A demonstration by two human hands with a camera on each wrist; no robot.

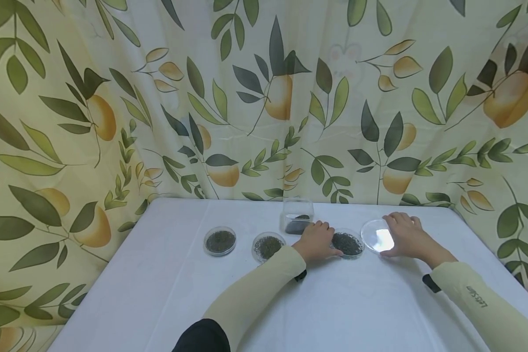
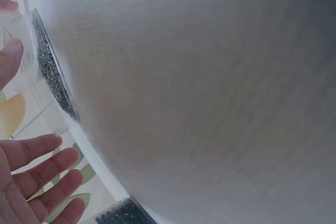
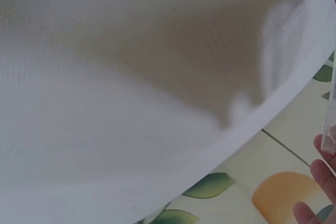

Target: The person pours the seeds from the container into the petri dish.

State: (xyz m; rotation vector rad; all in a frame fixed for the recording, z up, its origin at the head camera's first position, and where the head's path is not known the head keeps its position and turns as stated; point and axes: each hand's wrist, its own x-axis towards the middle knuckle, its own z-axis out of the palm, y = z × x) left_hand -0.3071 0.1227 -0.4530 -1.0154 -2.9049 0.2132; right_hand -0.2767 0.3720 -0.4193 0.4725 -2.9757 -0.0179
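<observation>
My left hand [image 1: 317, 241] is beside a round clear dish [image 1: 348, 244] of dark granules, thumb and fingers spread around its left side. In the left wrist view, the fingers [image 2: 50, 169] are apart and fairly straight, and the dish [image 2: 52, 69] lies between them and the thumb. My right hand [image 1: 406, 237] grips a round clear lid [image 1: 369, 235] by its right edge, just right of that dish. Only the lid's thin edge [image 3: 329, 124] and some fingertips show in the right wrist view.
Two more round dishes of dark granules, a left one [image 1: 220, 241] and a middle one [image 1: 268, 246], sit on the white table [image 1: 167, 274]. A clear box [image 1: 297, 222] with dark material stands behind them. A leaf-patterned curtain [image 1: 255, 146] hangs at the table's back edge.
</observation>
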